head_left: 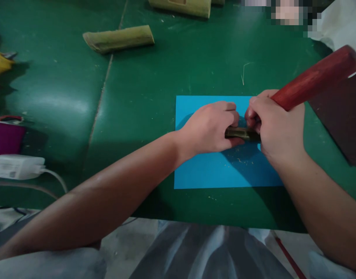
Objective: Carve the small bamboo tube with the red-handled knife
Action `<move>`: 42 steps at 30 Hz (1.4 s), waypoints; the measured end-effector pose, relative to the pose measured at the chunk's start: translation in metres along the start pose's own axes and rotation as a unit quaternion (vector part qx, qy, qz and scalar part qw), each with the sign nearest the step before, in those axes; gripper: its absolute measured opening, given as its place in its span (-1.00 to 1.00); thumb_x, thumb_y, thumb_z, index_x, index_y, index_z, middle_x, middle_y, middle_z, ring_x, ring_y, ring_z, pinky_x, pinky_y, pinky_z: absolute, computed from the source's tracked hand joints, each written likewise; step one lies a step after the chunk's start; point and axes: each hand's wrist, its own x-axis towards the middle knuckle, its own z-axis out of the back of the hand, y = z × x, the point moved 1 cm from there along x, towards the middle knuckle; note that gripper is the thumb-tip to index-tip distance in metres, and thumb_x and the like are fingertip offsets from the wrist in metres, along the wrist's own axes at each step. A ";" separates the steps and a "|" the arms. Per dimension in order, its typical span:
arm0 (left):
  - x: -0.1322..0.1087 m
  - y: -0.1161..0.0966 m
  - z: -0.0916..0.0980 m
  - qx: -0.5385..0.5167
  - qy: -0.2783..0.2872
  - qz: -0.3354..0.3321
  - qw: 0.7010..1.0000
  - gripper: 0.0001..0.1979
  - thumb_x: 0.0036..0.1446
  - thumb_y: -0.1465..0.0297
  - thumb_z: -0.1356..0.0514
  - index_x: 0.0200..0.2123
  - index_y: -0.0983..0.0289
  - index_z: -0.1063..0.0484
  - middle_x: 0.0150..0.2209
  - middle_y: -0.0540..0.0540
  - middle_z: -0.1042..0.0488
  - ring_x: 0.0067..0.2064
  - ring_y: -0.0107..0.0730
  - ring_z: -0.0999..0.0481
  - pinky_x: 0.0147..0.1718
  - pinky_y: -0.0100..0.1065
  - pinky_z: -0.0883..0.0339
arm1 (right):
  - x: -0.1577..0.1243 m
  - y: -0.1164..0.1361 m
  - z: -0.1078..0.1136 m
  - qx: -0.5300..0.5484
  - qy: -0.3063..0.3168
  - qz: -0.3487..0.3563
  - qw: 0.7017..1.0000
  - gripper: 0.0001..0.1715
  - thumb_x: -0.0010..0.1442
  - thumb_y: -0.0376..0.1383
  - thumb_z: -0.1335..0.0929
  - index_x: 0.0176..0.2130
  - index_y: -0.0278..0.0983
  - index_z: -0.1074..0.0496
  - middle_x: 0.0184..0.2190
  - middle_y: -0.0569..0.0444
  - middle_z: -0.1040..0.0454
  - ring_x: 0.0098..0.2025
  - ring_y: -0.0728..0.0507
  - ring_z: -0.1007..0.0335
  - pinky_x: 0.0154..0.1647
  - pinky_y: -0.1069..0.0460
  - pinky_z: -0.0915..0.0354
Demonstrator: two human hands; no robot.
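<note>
My left hand [213, 126] is closed around a small dark bamboo piece [236, 133], holding it low over a blue sheet [195, 170]. In my right hand [279, 124] is a tool with a thick red wooden handle [317, 79], which slants up to the right. The tool's working end is hidden behind my fingers. Those fingers meet the right end of the bamboo piece, close to my left hand. Small pale shavings [242, 160] are scattered on the sheet below.
A cut bamboo length [120, 39] lies at the back left, and a larger bamboo section [180, 7] at the far edge. White charger [18, 166] and purple box [7, 139] stand left. A dark brown board [337, 120] is on the right. The green table [137, 116] ends before my lap.
</note>
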 end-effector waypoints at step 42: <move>-0.014 -0.010 0.001 0.002 -0.044 -0.060 0.997 -0.92 0.38 0.35 -0.33 -0.19 0.22 -0.54 -0.23 0.12 -0.61 -0.16 -0.16 -0.59 -0.20 -0.16 -0.36 | -0.023 -0.007 0.016 0.005 -0.003 0.018 1.000 -0.50 0.35 -0.20 -0.55 -0.57 -0.08 -0.41 -0.56 0.10 -0.36 -0.51 -0.14 -0.23 -0.45 -0.13 -0.25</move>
